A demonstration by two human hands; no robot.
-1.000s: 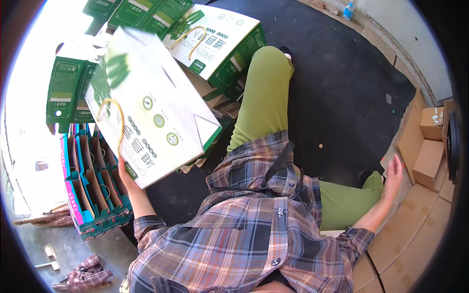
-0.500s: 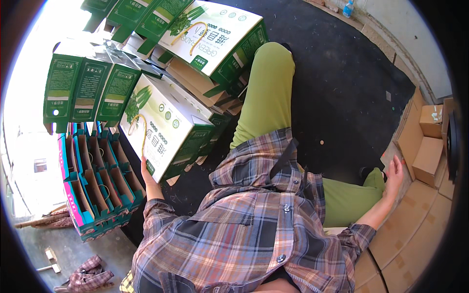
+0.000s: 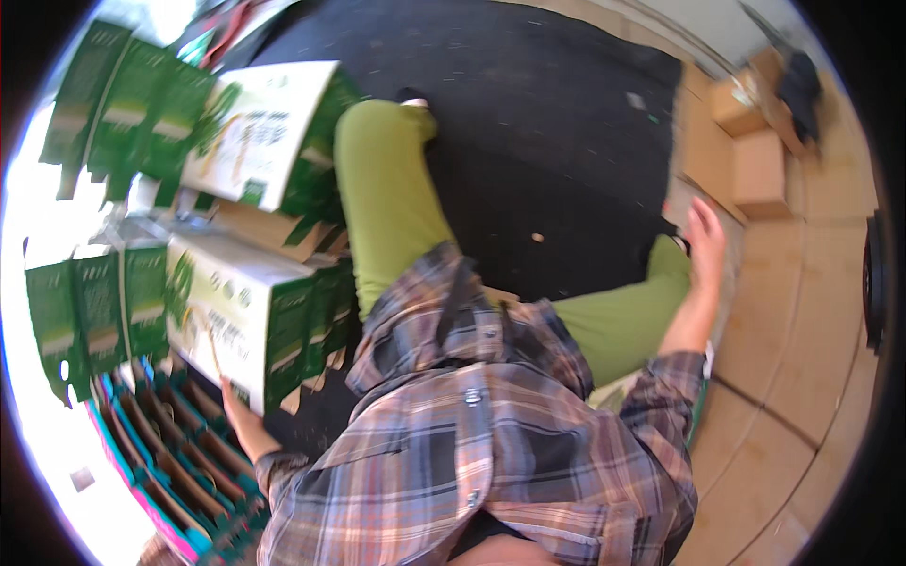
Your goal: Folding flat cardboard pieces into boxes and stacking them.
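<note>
A white and green printed carton (image 3: 226, 316) with a yellow cord handle stands at my left, tilted in the view. My left hand (image 3: 243, 415) is on its near lower edge; a thumb or finger shows along the edge and the other fingers are hidden behind the carton. A second carton (image 3: 269, 132) of the same kind stands just beyond, with green flaps spread out on its left. My right hand (image 3: 703, 241) is held up over my right foot, its fingers stretched out and nothing in them.
Several open teal cartons with brown dividers (image 3: 175, 462) stand at the lower left. Black matting (image 3: 547, 141) covers the floor ahead. Brown cardboard boxes (image 3: 760, 174) and flat taped cardboard (image 3: 783, 349) line the right side. My bent legs (image 3: 387, 208) in green trousers lie between.
The view has swung to the right, so the cartons and my legs sit farther left in it. My left hand stays at the same carton; my right hand remains raised and stretched out.
</note>
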